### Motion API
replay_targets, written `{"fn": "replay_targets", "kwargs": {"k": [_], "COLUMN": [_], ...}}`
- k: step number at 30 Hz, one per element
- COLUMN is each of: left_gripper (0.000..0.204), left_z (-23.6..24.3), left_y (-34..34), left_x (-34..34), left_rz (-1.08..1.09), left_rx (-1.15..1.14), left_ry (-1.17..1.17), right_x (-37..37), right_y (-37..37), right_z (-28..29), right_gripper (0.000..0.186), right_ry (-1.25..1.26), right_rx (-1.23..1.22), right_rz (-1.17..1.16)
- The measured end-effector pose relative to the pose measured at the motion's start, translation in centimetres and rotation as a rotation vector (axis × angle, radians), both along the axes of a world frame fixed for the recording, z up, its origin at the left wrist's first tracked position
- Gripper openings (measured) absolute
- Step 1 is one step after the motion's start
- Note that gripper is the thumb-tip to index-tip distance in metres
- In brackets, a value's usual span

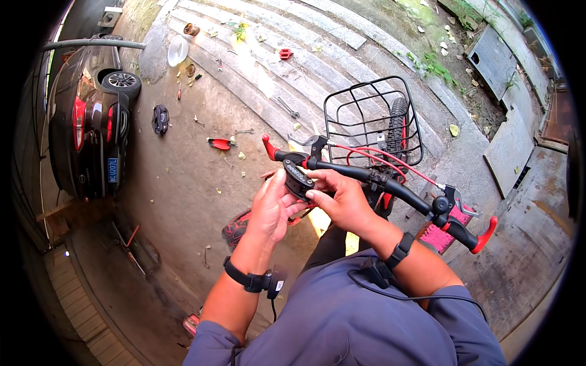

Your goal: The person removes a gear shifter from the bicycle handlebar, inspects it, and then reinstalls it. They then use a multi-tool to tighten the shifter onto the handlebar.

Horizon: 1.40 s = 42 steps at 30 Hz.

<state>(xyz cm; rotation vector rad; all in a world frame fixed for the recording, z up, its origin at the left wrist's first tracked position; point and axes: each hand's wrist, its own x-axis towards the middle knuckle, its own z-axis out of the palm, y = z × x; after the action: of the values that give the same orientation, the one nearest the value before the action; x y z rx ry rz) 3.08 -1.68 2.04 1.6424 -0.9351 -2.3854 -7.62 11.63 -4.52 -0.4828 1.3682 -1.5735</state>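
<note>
**Inspector A:** Largest first. A dark car (pixel 91 122) stands at the left on the concrete ground (pixel 183 183). A bicycle occupies the centre: black wire basket (pixel 372 122) in front, black handlebar (pixel 378 177) with red-tipped grips.

**Inspector B:** And the hands?

**Inspector A:** Both are on a small black display unit (pixel 298 178) mounted on the handlebar, near its left grip. The left hand (pixel 271 210) cups the unit from below, fingers curled against it. The right hand (pixel 339 198) pinches its near edge between thumb and fingers.

**Inspector B:** Smaller items?

**Inspector A:** A wrench (pixel 287 108) and a red-handled tool (pixel 220 144), possibly pliers, lie well apart on the ground.
</note>
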Motion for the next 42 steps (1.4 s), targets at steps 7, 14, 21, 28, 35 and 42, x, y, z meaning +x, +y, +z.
{"fn": "replay_targets", "kwargs": {"k": [7, 14, 21, 28, 35, 42], "left_gripper": [0.025, 0.022, 0.027, 0.033, 0.041, 0.058], "left_z": [-1.2, -1.0, -2.2, -2.8, -3.9, -1.3], "left_y": [-0.9, -0.7, -1.2, -1.4, -2.2, -3.5], "left_x": [-0.6, -1.1, -0.4, -0.5, 0.4, -1.6], "left_rz": [-0.099, -0.157, -0.200, -0.212, -0.516, -1.017], "left_rx": [-0.128, -0.115, -0.142, -0.154, -0.463, -0.828], "left_ry": [-0.093, -0.127, -0.153, -0.163, -0.312, -0.464], "right_x": [1.2, 3.1, 3.8, 3.7, 3.8, 3.5], "right_y": [0.3, -1.4, -2.9, -4.2, -4.4, -4.4], "right_z": [-2.9, -4.6, -7.4, -7.3, -7.6, -7.1], "right_gripper": [0.026, 0.036, 0.036, 0.033, 0.048, 0.032], "right_ry": [-0.392, -1.000, -1.233, -1.077, -0.951, -0.890], "right_rx": [-0.040, 0.165, -0.079, 0.014, 0.041, 0.063], "right_rz": [-0.057, -0.202, -0.363, -0.435, -0.405, -0.412]}}
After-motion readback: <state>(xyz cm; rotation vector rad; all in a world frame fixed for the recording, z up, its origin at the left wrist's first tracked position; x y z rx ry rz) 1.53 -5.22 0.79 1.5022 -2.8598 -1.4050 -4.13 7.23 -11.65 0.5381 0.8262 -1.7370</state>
